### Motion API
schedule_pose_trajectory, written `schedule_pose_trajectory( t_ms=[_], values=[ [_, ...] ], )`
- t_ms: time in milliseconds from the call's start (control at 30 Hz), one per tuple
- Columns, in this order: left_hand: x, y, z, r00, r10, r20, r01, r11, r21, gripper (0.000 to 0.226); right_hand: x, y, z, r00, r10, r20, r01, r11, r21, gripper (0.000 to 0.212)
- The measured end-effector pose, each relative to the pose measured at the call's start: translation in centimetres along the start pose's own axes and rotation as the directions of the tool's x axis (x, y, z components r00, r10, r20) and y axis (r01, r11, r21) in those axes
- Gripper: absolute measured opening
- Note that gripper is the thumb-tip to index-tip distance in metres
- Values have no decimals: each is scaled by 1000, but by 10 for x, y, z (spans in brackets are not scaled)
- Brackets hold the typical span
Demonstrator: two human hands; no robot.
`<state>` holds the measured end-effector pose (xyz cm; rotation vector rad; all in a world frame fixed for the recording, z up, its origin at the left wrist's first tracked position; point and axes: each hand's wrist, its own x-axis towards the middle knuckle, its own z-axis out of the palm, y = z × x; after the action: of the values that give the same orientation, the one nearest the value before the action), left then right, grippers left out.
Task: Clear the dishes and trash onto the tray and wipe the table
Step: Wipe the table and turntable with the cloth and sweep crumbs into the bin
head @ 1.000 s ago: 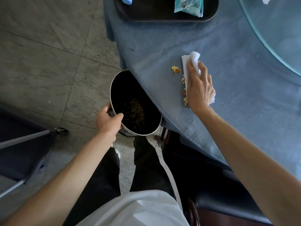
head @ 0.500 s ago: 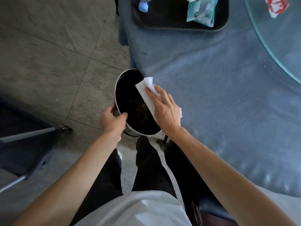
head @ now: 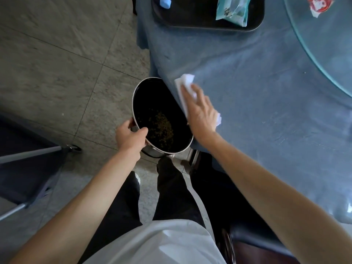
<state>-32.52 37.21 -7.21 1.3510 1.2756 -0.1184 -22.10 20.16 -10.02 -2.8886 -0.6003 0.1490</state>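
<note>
1. left hand (head: 131,138): grip curled round the near rim of the metal bin (head: 162,119), holding it tucked against the worktop (head: 257,111) edge.
2. right hand (head: 202,113): fingers flat, pressing the white cloth (head: 185,83) onto the blue worktop at its edge, just beside the bin mouth.
3. bin contents: brown crumbs at the bottom.
4. technique, judged: keep the rim flush under the edge; sweep with flat, even pressure toward it.
5. tray (head: 190,20): far edge, well apart, carrying a packet (head: 232,10).
</note>
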Motion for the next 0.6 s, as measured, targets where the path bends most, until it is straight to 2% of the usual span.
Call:
schedule_pose_trajectory(
  t_ms=[100,167,267,367,433,500,600],
  values=[
    [-3,-1,-3,1000,-5,6,5,1000,-9,38,-28,-33,12,974,-223,32,220,973,68,83],
    [-3,-1,-5,1000,-12,0,12,1000,-11,41,-30,-37,4,971,-236,-48,240,964,113,71],
    [-2,0,-7,1000,-10,-17,10,1000,-1,44,-7,-20,-26,969,-107,-224,148,974,173,62],
    [-2,-2,-6,1000,0,-13,0,1000,12,42,25,11,-57,955,97,-282,-43,980,193,63],
    [-2,-2,-6,1000,-9,-14,9,1000,11,39,42,30,-61,955,187,-231,-154,976,151,66],
    [-2,-3,-6,1000,-14,-7,14,1000,22,38,45,34,-50,962,243,-120,-229,966,121,67],
    [0,-5,-7,1000,-23,11,23,999,37,36,23,12,-25,976,216,18,-216,976,40,86]
  ],
)
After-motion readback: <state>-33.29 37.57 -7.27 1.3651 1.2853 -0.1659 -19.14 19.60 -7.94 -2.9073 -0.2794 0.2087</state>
